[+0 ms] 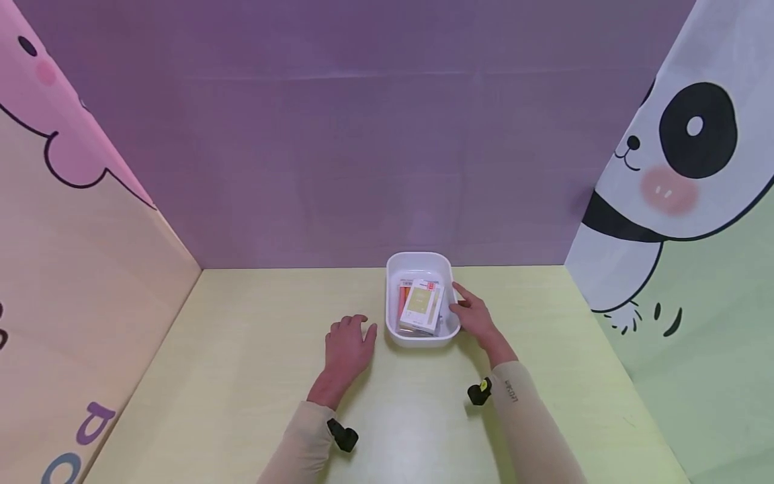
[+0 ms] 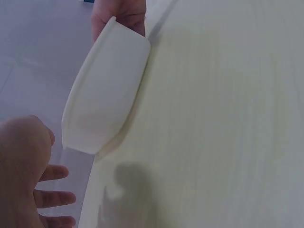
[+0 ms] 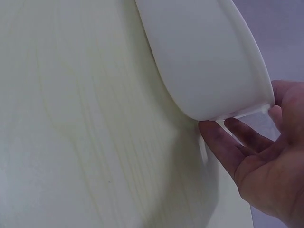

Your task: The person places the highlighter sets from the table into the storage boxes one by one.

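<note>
A white plastic bin [image 1: 423, 342] with rounded corners is near the back of the table. Inside it a white box [image 1: 421, 304] with a beige panel and a small red mark lies on an orange-and-red packet [image 1: 403, 296], mostly covered. My right hand [image 1: 476, 317] holds the bin's right side; in the right wrist view its fingertips [image 3: 216, 135] meet the lower edge, with another digit at the rim. Left of the bin, apart from it, my left hand [image 1: 349, 346] hovers over the table with fingers loosely extended and nothing held.
The pale wooden table [image 1: 254, 376] ends at a purple back wall [image 1: 338, 148]. Printed side panels rise left and right, the right one with a panda [image 1: 671, 181]. Black wrist devices [image 1: 343, 437] sit at both sleeves.
</note>
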Demonstrator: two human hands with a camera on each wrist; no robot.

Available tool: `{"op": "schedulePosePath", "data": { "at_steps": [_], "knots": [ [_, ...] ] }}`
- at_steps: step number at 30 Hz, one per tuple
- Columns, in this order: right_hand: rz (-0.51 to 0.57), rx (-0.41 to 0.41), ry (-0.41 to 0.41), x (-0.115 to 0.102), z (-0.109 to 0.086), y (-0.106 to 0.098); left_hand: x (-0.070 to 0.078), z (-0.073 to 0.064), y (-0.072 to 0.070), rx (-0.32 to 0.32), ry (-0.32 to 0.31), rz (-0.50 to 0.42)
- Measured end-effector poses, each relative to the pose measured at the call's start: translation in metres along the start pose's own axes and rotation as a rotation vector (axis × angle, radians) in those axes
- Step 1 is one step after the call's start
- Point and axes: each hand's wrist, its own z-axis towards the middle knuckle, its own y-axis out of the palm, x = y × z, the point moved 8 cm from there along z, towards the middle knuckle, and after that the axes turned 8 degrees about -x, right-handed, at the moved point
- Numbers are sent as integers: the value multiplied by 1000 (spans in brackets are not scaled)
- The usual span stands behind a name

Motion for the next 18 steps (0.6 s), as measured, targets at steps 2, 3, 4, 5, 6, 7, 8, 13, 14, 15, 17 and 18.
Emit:
{"op": "schedulePosePath", "data": {
  "at_steps": [2,3,4,5,6,7,8,13,14,15,17,18],
  "knots": [
    [-1,-9,7,1,1,0,-6,-3,-1,-8,-1,5],
    [-5,-12,10,1,2,0,-9,-5,-1,-14,-3,8],
    [-3,-16,13,2,2,0,-12,-7,-1,-22,-6,9],
    [-6,-16,14,3,3,-1,-15,-9,-1,-28,-9,13],
    [-6,-18,10,3,4,-1,-18,-10,-1,-34,-11,16],
    [-2,-15,7,3,5,-1,-20,-11,-1,-38,-9,23],
    [-4,-8,-1,4,5,-2,-21,-12,-1,-44,-8,29],
    [-29,54,-58,3,8,-8,-28,-11,-3,-41,14,55],
    [-48,69,-66,4,9,-10,-30,-11,-3,-48,9,51],
    [-52,89,-69,4,9,-11,-31,-11,-4,-54,7,51],
    [-64,127,-73,4,7,-14,-34,-11,-5,-73,-4,51],
    [-66,142,-74,3,6,-15,-36,-12,-5,-81,-7,55]
  ]
}}
